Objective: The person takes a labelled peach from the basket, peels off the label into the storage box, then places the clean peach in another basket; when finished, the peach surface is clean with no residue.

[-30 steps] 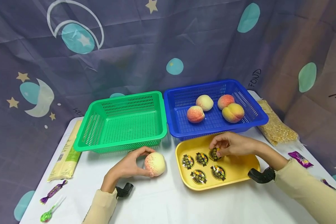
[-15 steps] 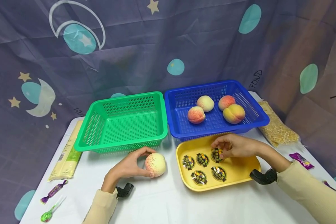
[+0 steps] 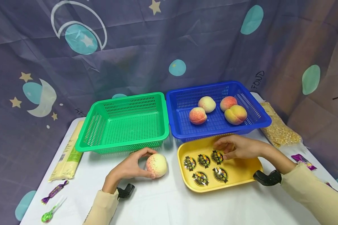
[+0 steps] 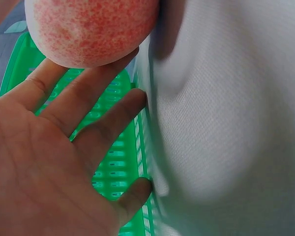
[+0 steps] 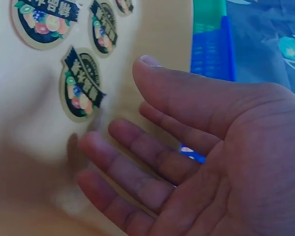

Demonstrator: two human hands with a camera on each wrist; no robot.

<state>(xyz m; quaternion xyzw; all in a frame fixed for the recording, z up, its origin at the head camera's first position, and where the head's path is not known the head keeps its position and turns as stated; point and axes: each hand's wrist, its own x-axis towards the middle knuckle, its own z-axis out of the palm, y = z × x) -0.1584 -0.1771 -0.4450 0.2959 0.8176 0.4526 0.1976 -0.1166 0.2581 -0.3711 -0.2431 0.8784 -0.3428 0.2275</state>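
My left hand holds a cream peach with red speckles on the white table, thumb at the near side and fingers round the far side. In the left wrist view the peach rests against the fingers. Several round black fruit stickers lie in a yellow tray. My right hand hovers over the tray with loosely bent fingers and nothing between them. Nearest to its thumb is the top right sticker; the right wrist view shows that sticker apart from the fingertips.
A green basket stands behind the left hand. Beside it a blue basket holds several peaches. Noodle pack, wrapped candy and lollipop lie left; a corn kernel bag and purple packet lie right.
My right hand has drawn slightly to the right, off the top right sticker, which its fingers overlapped before and which now shows whole. The left hand keeps the peach in the same place.
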